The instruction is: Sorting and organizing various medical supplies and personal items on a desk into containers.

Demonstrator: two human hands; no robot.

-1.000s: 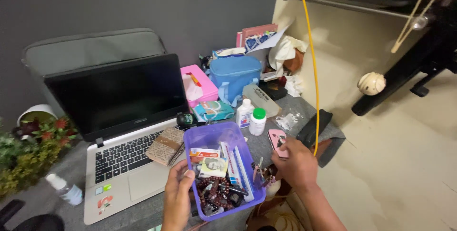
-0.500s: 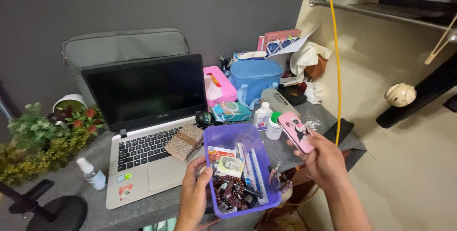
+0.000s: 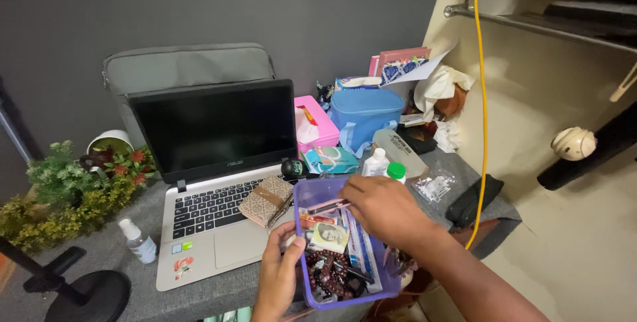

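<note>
Right hand (image 3: 381,208) pinches a pink case (image 3: 326,206) over the purple bin (image 3: 312,192) (left hand (image 3: 282,275) grips its rim); a loose pinch could drop the case.

Packages and a screen on the desk

A dark laptop screen (image 3: 215,129) stands open; right of it a pink tissue box (image 3: 314,121), a teal packet (image 3: 330,160), two white bottles (image 3: 387,166).

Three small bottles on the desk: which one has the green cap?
The small white bottle just behind the purple box, by the right hand. Its neighbour is white-capped; the clear spray bottle sits left of the laptop.
</note>
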